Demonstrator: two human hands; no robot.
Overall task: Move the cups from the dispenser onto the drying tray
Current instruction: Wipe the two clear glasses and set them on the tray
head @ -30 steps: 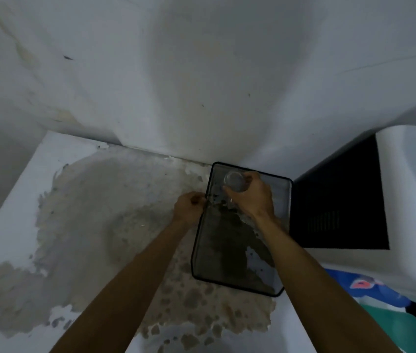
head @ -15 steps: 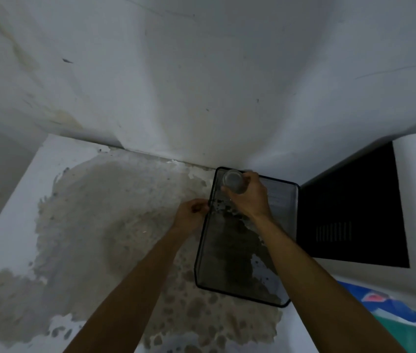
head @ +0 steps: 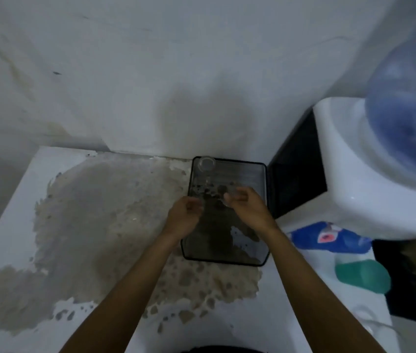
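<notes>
Cup [head: 207, 164] sits in drying tray [head: 261, 189] far corner, leaving room; left hand [head: 184, 220], right hand [head: 249, 212] grips loose, empty.

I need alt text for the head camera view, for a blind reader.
A clear cup stands in the far left corner of a clear tray; both empty hands, left hand and right hand, hover above it. A water dispenser stands right.

A white counter [head: 10, 200] with a broad patch of worn, peeled paint carries the load. The clear, dark-rimmed drying tray [head: 252, 174] rests on it against the back wall. To the right of the tray stands the white water dispenser [head: 354, 174]; near the tray's right front corner lie blue-and-green packages [head: 341, 250].
</notes>
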